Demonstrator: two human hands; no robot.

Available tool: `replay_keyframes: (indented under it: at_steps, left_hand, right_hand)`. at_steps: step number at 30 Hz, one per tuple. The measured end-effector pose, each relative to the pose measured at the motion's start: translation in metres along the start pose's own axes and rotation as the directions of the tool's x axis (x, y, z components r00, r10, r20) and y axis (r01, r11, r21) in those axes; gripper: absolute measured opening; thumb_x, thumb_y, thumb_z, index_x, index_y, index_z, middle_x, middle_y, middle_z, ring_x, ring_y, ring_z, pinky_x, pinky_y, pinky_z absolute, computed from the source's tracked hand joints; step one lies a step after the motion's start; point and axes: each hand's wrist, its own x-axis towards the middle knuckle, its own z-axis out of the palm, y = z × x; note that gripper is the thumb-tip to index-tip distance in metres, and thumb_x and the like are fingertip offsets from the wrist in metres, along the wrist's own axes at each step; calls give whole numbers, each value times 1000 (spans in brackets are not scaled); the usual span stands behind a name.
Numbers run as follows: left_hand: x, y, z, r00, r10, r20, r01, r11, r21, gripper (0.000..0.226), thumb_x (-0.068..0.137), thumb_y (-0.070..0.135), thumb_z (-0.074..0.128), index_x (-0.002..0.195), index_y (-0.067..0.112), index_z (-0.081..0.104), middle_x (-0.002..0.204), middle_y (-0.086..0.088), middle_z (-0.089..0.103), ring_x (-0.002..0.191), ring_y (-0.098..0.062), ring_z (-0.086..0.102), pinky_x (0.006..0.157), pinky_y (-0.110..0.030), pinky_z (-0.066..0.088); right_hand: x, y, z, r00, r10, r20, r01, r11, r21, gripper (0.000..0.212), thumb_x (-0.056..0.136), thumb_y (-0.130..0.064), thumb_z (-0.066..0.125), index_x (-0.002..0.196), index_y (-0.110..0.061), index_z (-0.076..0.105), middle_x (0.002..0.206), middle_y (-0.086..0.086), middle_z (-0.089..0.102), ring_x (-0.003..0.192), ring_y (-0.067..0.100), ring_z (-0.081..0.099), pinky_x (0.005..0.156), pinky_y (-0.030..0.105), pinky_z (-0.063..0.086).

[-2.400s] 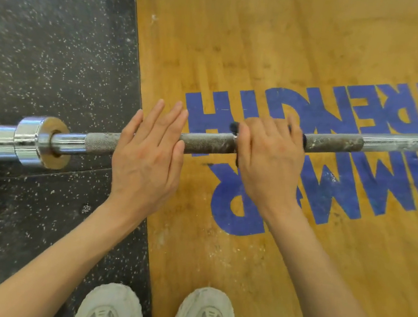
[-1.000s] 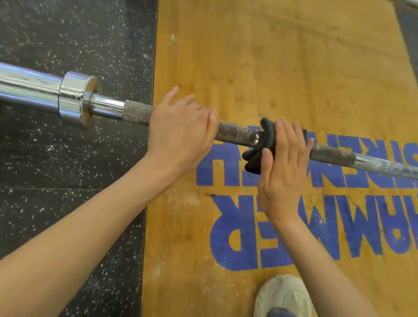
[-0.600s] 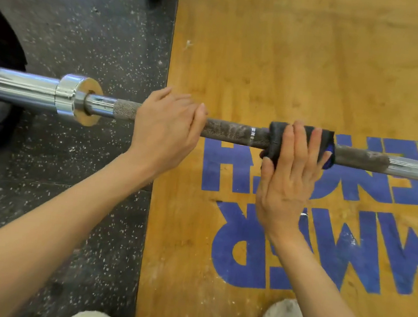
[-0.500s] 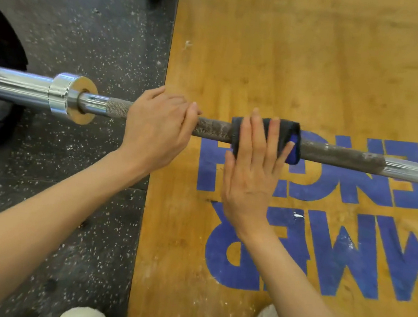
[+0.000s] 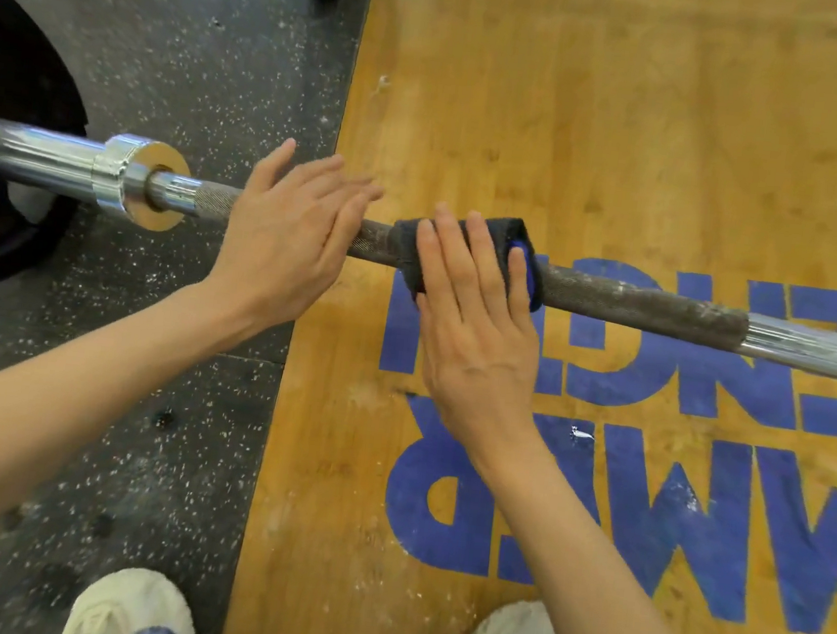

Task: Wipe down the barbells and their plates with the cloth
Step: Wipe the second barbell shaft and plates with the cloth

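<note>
Head camera looks down on the right hand [image 5: 476, 333], which lies flat with straight fingers [image 5: 468, 270] pressing a dark folded cloth with a blue edge [image 5: 464, 254] onto the long steel barbell shaft [image 5: 640, 301]; the cloth is wrapped over the top of the shaft and hangs a little on the near side, and whether the thumb curls under it cannot be told. Just left of the cloth, the left hand [image 5: 284, 246] rests on the same shaft with its fingers extended and slightly spread, palm over the knurled part, released rather than clenched. The barbell runs from the left edge of the scene to the right edge, tilting slightly nearer on the right. Its rough dark knurled section carries pale smears right of the cloth, then gives way to smooth bright steel. Left of the left hand sit the chrome collar [image 5: 134, 178] and the thick shiny sleeve [image 5: 26, 151], which reaches over a large black round plate [image 5: 2, 180] at the left edge. Under the sleeve lies speckled black rubber flooring [image 5: 200, 61], and under both hands' side to the right a yellowish wooden platform with big blue painted letters [image 5: 606, 130]. Two pale sneakers [image 5: 133, 607] show at the near edge, one on each surface.
</note>
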Motion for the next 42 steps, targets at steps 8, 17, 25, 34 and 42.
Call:
replay_keyframes:
  at_steps: [8,17,25,34,42]
  left_hand:
    - [-30,46,13,999,-16,-49,10,991,-136,51,107,25,24,153,8,39,159,-5,38,150,-23,28,126,-36,5]
    - [-30,53,11,995,-92,-41,86,987,-134,50,107,26,25,150,14,44,154,0,45,149,-22,30,125,-34,4]
    - [-28,52,19,987,-106,-121,86,983,-160,44,107,24,28,143,18,52,150,2,50,147,-20,33,124,-37,9]
    - [-13,47,29,976,-93,-197,57,982,-182,45,107,25,27,140,17,55,150,2,50,148,-22,31,123,-40,13]
    - [-5,50,34,957,-122,-262,58,969,-240,43,107,23,29,133,14,62,142,1,57,146,-21,35,122,-34,12]
  right_hand:
    - [8,-15,-12,983,186,-6,-185,980,80,48,102,-15,40,149,-3,44,156,10,43,148,30,34,126,48,7]
    - [-7,-3,-20,984,174,-25,-175,984,-19,56,98,-5,45,154,-3,36,161,11,34,151,32,26,126,50,5]
    - [-21,26,-24,984,174,-37,-176,979,-101,58,100,-1,48,155,-8,34,161,7,34,151,27,26,127,47,7]
    - [3,22,-16,997,47,56,-43,996,-82,57,98,-1,48,154,-7,38,161,8,36,151,27,29,127,45,9]
    - [29,8,-15,983,159,88,-158,987,-10,46,110,-27,29,145,-5,51,151,8,50,145,27,40,126,47,14]
